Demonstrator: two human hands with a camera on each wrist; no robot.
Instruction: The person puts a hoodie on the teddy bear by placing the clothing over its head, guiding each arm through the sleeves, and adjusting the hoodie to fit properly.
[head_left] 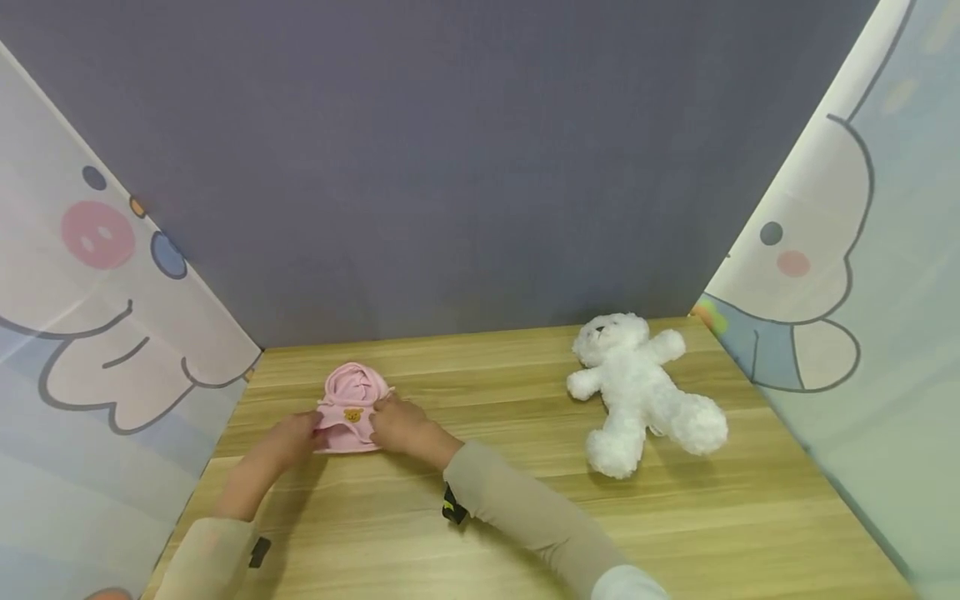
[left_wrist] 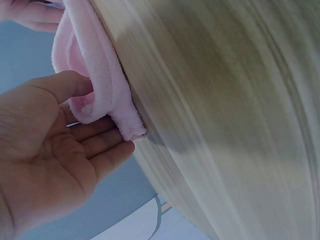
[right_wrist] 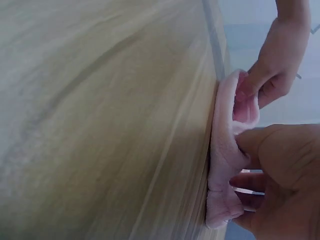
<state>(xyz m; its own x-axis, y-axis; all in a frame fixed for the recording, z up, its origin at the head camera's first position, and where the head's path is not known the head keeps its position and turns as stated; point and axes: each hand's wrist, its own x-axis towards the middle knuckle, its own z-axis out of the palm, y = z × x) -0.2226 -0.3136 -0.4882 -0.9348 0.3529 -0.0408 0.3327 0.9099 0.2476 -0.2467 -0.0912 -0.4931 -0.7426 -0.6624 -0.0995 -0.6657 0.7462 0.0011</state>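
A small pink plush hoodie (head_left: 352,387), the size of doll clothing, lies on the table with a brown bear patch on its front. Its bottom hem faces me and gapes apart. On the left edge of that hem, my left hand (head_left: 296,437) pinches the cloth, the thumb inside the opening in the left wrist view (left_wrist: 65,145). My right hand (head_left: 405,429) grips the opposite side of the hem, thumb tucked into the fabric in the right wrist view (right_wrist: 280,175). Well to the right, a white teddy bear (head_left: 630,383) lies on its back, away from both hands.
The wood-grain table (head_left: 480,517) meets a dark grey panel (head_left: 480,183) at the back. Cartoon-printed curtains stand along the left side (head_left: 112,333) and the right side (head_left: 825,333).
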